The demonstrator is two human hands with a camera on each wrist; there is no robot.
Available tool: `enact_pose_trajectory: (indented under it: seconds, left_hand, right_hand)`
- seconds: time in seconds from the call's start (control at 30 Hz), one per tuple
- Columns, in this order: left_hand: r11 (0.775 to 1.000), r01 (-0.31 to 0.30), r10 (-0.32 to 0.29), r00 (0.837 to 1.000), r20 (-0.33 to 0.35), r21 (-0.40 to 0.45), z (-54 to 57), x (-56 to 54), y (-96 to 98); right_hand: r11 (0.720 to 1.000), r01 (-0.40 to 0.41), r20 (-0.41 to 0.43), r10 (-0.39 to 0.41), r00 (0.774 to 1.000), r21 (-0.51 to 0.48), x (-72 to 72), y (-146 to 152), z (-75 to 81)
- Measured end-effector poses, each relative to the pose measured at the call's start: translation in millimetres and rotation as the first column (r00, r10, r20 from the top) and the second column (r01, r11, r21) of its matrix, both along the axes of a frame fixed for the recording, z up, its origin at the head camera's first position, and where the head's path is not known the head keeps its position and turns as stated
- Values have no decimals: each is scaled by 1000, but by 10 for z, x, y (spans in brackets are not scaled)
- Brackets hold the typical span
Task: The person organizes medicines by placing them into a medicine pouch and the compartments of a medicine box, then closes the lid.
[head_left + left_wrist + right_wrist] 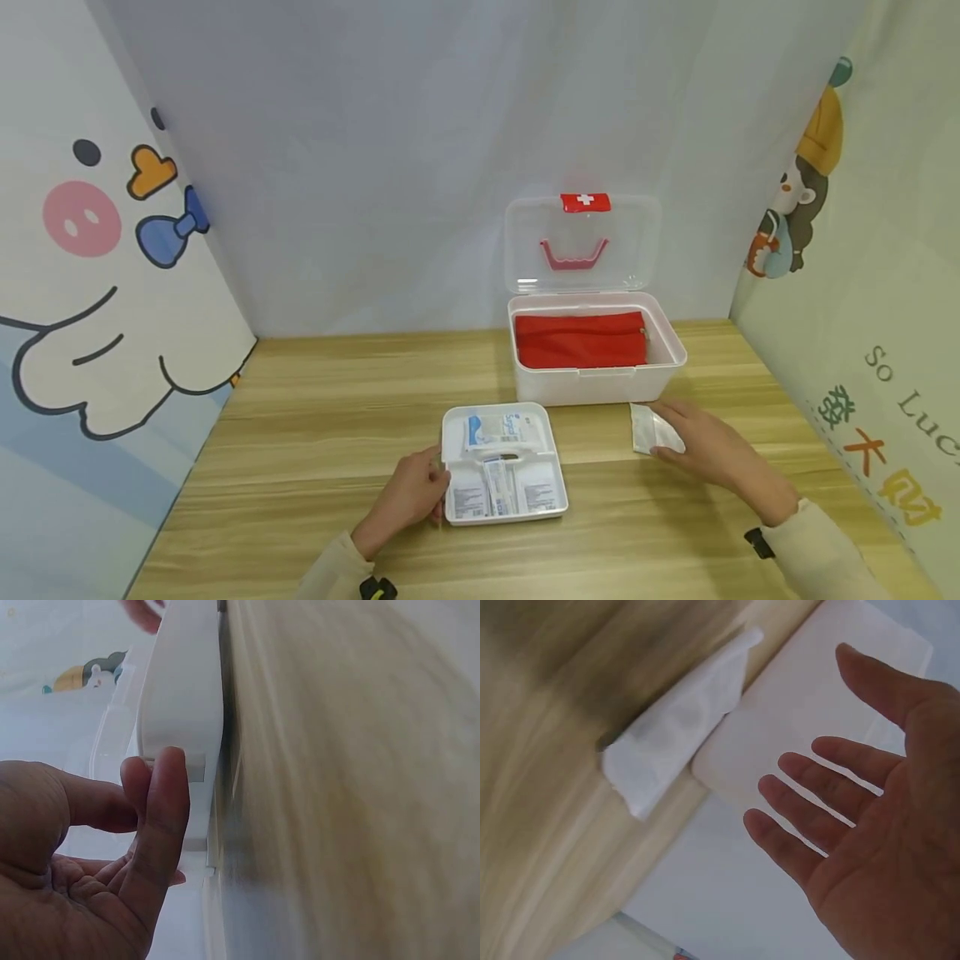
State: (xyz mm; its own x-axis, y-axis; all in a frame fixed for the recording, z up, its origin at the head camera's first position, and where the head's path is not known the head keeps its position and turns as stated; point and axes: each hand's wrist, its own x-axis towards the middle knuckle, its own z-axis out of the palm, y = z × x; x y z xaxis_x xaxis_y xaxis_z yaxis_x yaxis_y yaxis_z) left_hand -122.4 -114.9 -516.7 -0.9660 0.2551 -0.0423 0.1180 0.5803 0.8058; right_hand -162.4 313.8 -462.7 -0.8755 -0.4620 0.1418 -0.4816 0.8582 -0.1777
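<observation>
My left hand (412,490) is at the left edge of a shallow white plastic tray (454,433); its curled fingers and thumb pinch the rim by a small catch in the left wrist view. A printed surgical packet (501,429) lies in the tray's back compartment. The front one holds narrow wrapped strips (499,486) and small printed packets (542,496). To the right, my right hand (708,446) is beside a white packet (645,427) on the table. In the right wrist view its fingers (802,814) are spread and apart from that packet (679,724).
Behind the tray stands a white box (592,387) with its clear lid (525,242) raised; the lid has a pink handle (574,260). Inside lies a red zippered pouch (581,343). The wood-grain table (337,392) is bordered by hanging cloths (375,167) at the back and sides.
</observation>
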Motion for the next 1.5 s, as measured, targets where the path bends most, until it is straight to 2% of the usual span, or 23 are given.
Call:
enact_pose_trajectory:
  seconds: [0.17,0.23,0.43,0.8,1.1,1.27,1.5]
  left_hand:
    - [1000,-3,3,1000,-15,4,-9,2,-2]
    - [1000,-2,2,1000,-18,3,-9,2,-2]
    - [1000,-1,0,1000,-31,-9,6,4,-1]
    - [1000,-2,2,1000,-28,-15,26,6,-7]
    - [1000,-2,1,1000,-24,-20,11,10,-6]
    - [1000,5,-6,999,-47,-14,-7,0,-11]
    - [1000,-6,5,999,-35,-24,-5,-2,-10]
  right_hand:
    - [998,8,126,-15,992,55,-57,120,-178]
    - [998,0,145,-10,989,66,-72,144,-230]
    - [998,-11,113,3,994,67,-112,169,-323]
    - [989,-42,32,38,999,145,-192,157,-423]
    - [987,-43,32,38,999,153,-169,91,-404]
    - [987,-45,-5,46,999,152,-138,56,-426]
    - [989,-61,-31,66,997,135,-111,69,-449]
